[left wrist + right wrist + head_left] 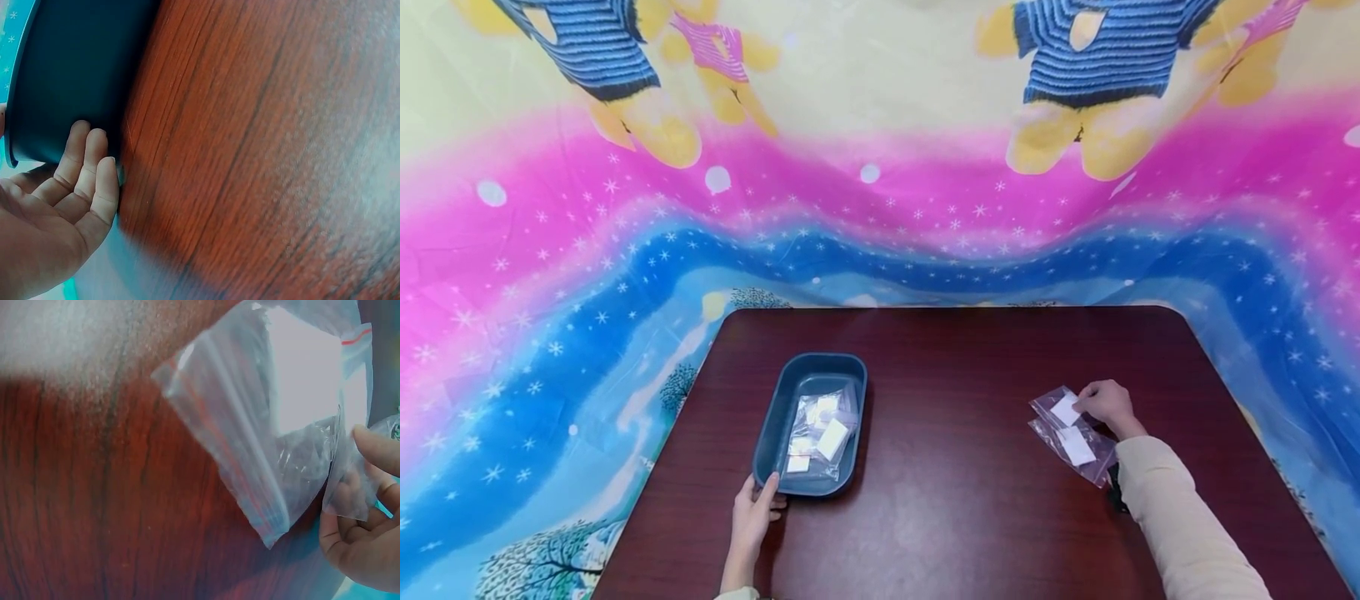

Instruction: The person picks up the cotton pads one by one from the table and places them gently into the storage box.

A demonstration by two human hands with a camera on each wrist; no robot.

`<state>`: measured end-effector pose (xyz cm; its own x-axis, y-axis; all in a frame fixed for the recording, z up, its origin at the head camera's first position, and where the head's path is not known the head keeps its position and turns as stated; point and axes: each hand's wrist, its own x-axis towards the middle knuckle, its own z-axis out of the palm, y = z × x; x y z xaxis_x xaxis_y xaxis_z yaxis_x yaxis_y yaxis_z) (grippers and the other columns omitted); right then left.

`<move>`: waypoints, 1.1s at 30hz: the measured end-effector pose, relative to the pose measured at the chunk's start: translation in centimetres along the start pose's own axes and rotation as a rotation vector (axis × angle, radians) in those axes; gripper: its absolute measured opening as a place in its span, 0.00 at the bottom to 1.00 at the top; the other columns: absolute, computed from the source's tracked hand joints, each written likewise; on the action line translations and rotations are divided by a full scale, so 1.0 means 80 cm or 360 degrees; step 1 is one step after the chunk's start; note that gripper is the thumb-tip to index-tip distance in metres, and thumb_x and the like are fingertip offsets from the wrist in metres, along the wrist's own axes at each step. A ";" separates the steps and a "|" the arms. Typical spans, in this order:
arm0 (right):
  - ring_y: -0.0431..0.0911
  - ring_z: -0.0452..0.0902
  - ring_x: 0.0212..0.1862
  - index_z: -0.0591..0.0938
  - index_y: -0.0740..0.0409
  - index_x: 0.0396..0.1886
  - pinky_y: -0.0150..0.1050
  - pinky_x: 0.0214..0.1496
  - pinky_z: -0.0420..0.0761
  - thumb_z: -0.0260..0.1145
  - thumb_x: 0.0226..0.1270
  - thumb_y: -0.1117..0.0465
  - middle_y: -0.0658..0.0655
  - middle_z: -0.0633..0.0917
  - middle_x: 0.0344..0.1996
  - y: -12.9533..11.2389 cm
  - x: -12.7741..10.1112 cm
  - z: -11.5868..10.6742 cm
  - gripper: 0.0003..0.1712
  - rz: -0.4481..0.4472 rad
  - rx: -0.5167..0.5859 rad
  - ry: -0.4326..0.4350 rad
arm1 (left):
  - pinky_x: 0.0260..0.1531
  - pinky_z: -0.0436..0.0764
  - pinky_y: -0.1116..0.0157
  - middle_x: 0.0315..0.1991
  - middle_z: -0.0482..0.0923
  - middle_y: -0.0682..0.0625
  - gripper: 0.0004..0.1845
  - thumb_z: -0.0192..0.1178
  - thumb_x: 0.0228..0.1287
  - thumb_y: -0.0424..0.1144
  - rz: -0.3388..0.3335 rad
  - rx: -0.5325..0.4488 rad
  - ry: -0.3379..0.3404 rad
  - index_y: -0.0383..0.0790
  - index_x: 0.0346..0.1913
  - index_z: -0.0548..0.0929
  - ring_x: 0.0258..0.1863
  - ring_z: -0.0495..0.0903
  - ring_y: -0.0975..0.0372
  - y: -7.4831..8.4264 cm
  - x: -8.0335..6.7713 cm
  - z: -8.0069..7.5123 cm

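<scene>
Dark red-brown wooden table [955,517], rounded corners, backed by a bright cartoon-print plastic sheet [880,208] in pink, blue and yellow.

Left hand [754,512] at near-left end of a blue oblong plastic tray [775,417]; fingers [87,169] straight and close together, pressed flat against the tray's outer wall, thumb up by the rim. No curl round the rim visible in the left wrist view. Tray long axis running roughly away from the person, tilted slightly rightward at the far end. Inside: a loose heap of clear zip bags with white inserts [820,433].

Right hand [1107,403] well apart, over on the right half of the table. Fingertips [375,447] curled, pinching the edge of the upper small clear zip-lock bag with white card inside [1062,408]. Right wrist view: bag film lifted and creased, red zip line at the top, thumb behind the plastic. Second similar clear bag with white card [1078,448] just beside and nearer the person, apparently overlapping the first; lying flat, long axis slanting toward the near-right, its near end touching the cream sleeve [1180,517].

Key relation: pinched bag lies to the right of the tray, wide bare tabletop between; tray to the left of the right hand, opening upward. Right hand the one on the bags, left hand the one on the tray.
</scene>
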<state>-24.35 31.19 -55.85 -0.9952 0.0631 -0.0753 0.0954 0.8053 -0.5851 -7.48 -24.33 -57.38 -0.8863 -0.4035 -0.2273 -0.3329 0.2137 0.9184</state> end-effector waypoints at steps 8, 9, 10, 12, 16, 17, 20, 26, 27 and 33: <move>0.55 0.70 0.32 0.78 0.73 0.29 0.37 0.30 0.69 0.64 0.53 0.65 0.63 0.78 0.25 0.002 0.003 -0.006 0.12 0.0170 0.0247 0.0089 | 0.23 0.77 0.64 0.30 0.78 0.39 0.27 0.51 0.67 0.46 -0.0005 -0.0001 -0.0003 0.29 0.61 0.65 0.26 0.79 0.56 0.001 0.000 0.001; 0.53 0.70 0.31 0.77 0.73 0.30 0.37 0.29 0.69 0.63 0.54 0.64 0.63 0.77 0.25 0.002 0.004 -0.007 0.12 0.0188 0.0277 0.0084 | 0.23 0.77 0.64 0.30 0.78 0.39 0.27 0.51 0.67 0.46 -0.0007 0.0000 0.0000 0.29 0.60 0.65 0.26 0.79 0.57 0.001 0.000 0.001; 0.50 0.70 0.28 0.76 0.74 0.31 0.36 0.27 0.70 0.63 0.55 0.65 0.61 0.77 0.23 0.001 0.004 -0.009 0.13 0.0199 0.0310 0.0072 | 0.23 0.77 0.64 0.30 0.78 0.39 0.27 0.51 0.67 0.45 -0.0007 0.0001 0.0003 0.29 0.60 0.65 0.26 0.79 0.57 0.001 0.000 0.002; 0.45 0.71 0.24 0.74 0.76 0.31 0.35 0.24 0.71 0.61 0.57 0.66 0.57 0.77 0.21 -0.001 0.004 -0.013 0.12 0.0211 0.0422 0.0026 | 0.23 0.77 0.64 0.29 0.78 0.40 0.26 0.52 0.67 0.45 -0.0007 0.0003 0.0007 0.29 0.60 0.66 0.26 0.79 0.57 0.001 0.001 0.002; 0.38 0.72 0.20 0.70 0.78 0.33 0.34 0.21 0.75 0.58 0.57 0.71 0.52 0.77 0.19 -0.004 0.001 -0.019 0.10 0.0219 0.0679 -0.0090 | 0.24 0.78 0.64 0.29 0.78 0.39 0.26 0.52 0.67 0.46 0.0002 -0.0004 0.0008 0.29 0.60 0.66 0.26 0.79 0.57 0.002 -0.001 0.001; 0.37 0.73 0.20 0.70 0.78 0.34 0.34 0.21 0.76 0.58 0.57 0.71 0.52 0.76 0.19 -0.005 0.000 -0.020 0.10 0.0223 0.0733 -0.0114 | 0.24 0.78 0.64 0.29 0.78 0.39 0.27 0.51 0.67 0.46 0.0009 -0.0004 0.0007 0.29 0.60 0.66 0.26 0.79 0.57 0.003 -0.001 0.001; 0.37 0.73 0.21 0.70 0.78 0.36 0.35 0.22 0.77 0.59 0.57 0.72 0.52 0.76 0.22 -0.007 -0.001 -0.021 0.12 0.0226 0.0799 -0.0155 | 0.24 0.78 0.63 0.30 0.78 0.38 0.27 0.51 0.67 0.46 0.0013 -0.0008 0.0007 0.28 0.60 0.66 0.26 0.80 0.56 0.004 -0.002 0.000; 0.36 0.73 0.23 0.72 0.75 0.37 0.36 0.24 0.77 0.61 0.59 0.68 0.51 0.75 0.25 -0.015 0.000 -0.023 0.13 0.0162 0.0787 -0.0152 | 0.24 0.78 0.63 0.31 0.78 0.37 0.28 0.51 0.67 0.46 -0.0007 -0.0002 0.0011 0.29 0.61 0.65 0.27 0.80 0.56 0.004 -0.003 0.001; 0.36 0.73 0.23 0.72 0.75 0.37 0.36 0.24 0.76 0.62 0.59 0.67 0.50 0.76 0.24 -0.017 0.001 -0.024 0.13 0.0156 0.0794 -0.0151 | 0.24 0.78 0.63 0.31 0.79 0.37 0.28 0.51 0.67 0.46 -0.0006 -0.0003 0.0010 0.28 0.61 0.64 0.27 0.80 0.56 0.003 -0.002 0.001; 0.35 0.72 0.24 0.72 0.74 0.36 0.34 0.25 0.75 0.61 0.62 0.65 0.46 0.76 0.22 -0.030 -0.001 -0.028 0.13 0.0141 0.0884 -0.0163 | 0.23 0.78 0.63 0.31 0.79 0.36 0.28 0.51 0.67 0.46 0.0007 -0.0017 0.0012 0.27 0.61 0.64 0.27 0.81 0.55 0.001 -0.001 0.001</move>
<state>-24.57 30.58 -52.64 -0.9781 0.0365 -0.2048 0.2037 0.3674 -0.9075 -7.44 -24.21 -57.31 -0.8852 -0.4095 -0.2208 -0.3255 0.2060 0.9228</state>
